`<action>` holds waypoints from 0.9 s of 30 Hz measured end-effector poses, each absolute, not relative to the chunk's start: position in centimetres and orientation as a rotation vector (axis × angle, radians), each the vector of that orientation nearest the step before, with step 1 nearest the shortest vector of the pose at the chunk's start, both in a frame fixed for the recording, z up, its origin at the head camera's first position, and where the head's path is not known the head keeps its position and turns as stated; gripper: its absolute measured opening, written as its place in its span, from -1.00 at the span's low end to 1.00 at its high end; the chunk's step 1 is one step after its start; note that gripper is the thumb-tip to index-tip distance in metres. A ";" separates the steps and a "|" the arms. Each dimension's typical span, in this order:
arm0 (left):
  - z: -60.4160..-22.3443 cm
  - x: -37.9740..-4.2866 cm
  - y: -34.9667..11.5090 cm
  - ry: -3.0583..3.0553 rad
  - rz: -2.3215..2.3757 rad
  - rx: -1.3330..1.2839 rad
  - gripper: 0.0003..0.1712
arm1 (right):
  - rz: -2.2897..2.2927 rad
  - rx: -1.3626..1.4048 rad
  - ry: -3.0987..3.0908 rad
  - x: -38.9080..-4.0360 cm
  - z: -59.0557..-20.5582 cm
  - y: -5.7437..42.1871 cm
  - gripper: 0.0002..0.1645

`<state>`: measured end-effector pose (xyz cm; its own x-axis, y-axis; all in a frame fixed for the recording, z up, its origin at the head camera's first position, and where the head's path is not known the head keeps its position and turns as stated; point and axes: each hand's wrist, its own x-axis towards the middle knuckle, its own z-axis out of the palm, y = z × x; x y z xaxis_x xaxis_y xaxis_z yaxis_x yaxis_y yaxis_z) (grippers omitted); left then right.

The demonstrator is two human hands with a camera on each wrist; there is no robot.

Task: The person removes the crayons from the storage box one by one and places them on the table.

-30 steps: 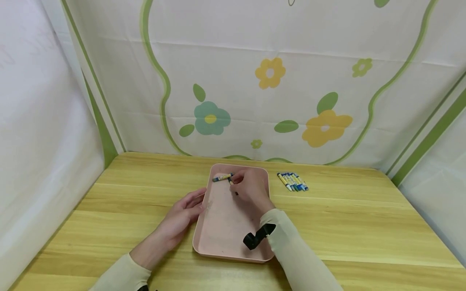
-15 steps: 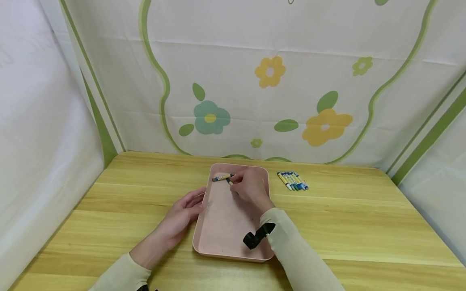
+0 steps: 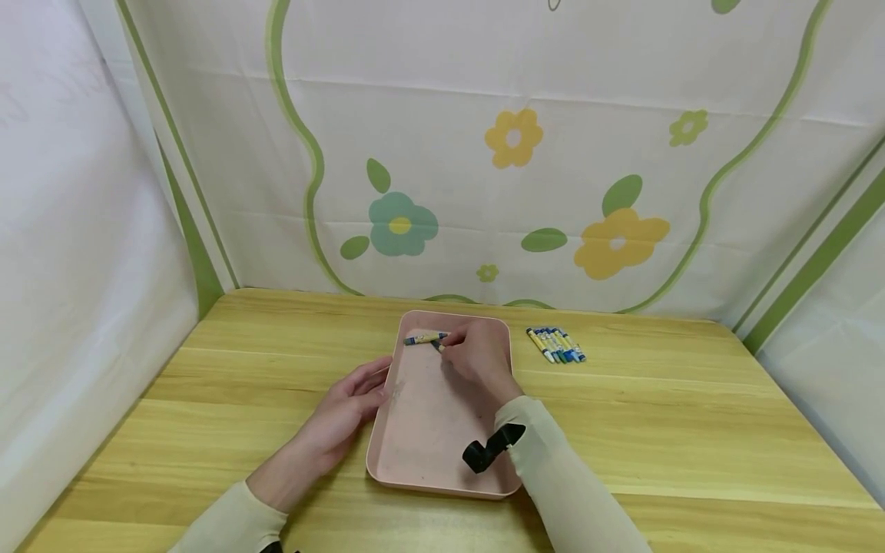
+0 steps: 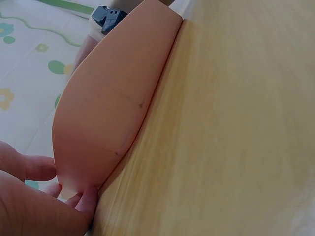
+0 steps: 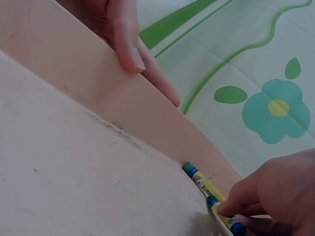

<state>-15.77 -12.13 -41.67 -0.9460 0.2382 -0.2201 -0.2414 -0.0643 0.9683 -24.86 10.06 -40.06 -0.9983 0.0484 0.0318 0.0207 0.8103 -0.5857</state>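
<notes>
Inside the pink tray (image 3: 429, 430), near its far left corner, lies a crayon (image 3: 425, 338) with a yellow wrapper and a dark green tip (image 5: 187, 167). My right hand (image 3: 478, 358) pinches a second yellow-wrapped crayon (image 5: 227, 220) with blue ends, placed right alongside the first; its lower part is hidden by the fingers in the head view. At the tray's left wall is my left hand (image 3: 346, 415). Its thumb (image 5: 129, 49) laps over the rim while the fingers (image 4: 88, 199) lie against the outer wall (image 4: 103, 98).
On the wooden table (image 3: 691, 430), right of the tray, several crayons (image 3: 556, 346) lie side by side in a row. A white cloth with printed flowers (image 3: 442, 153) rises behind the table's far edge. A black wrist camera (image 3: 492, 449) on the right sleeve hangs over the tray.
The pinched crayon has swung so that its near end, seen a second ago, is now behind the fingers. The other crayon has shifted slightly right. The left hand stays at the tray.
</notes>
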 end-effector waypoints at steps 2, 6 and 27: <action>-41.7 -15.8 -12.1 1.895 2.078 -0.003 -0.31 | 0.989 -0.043 -2.913 -24.8 -40.1 10.2 -0.92; -41.6 -15.8 -12.1 1.895 2.079 -0.001 -0.31 | 1.102 -0.040 -2.853 -24.6 -40.0 10.3 -0.90; -41.7 -15.8 -12.2 1.889 2.071 -0.003 -0.33 | 1.400 -0.068 -2.715 -24.1 -39.4 10.0 -0.82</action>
<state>-15.84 -12.17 -41.74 -0.9434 0.2439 -0.2249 -0.2462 -0.0606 0.9673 -24.15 10.04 -39.36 -0.9953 0.0789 0.0560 0.0001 0.5798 -0.8147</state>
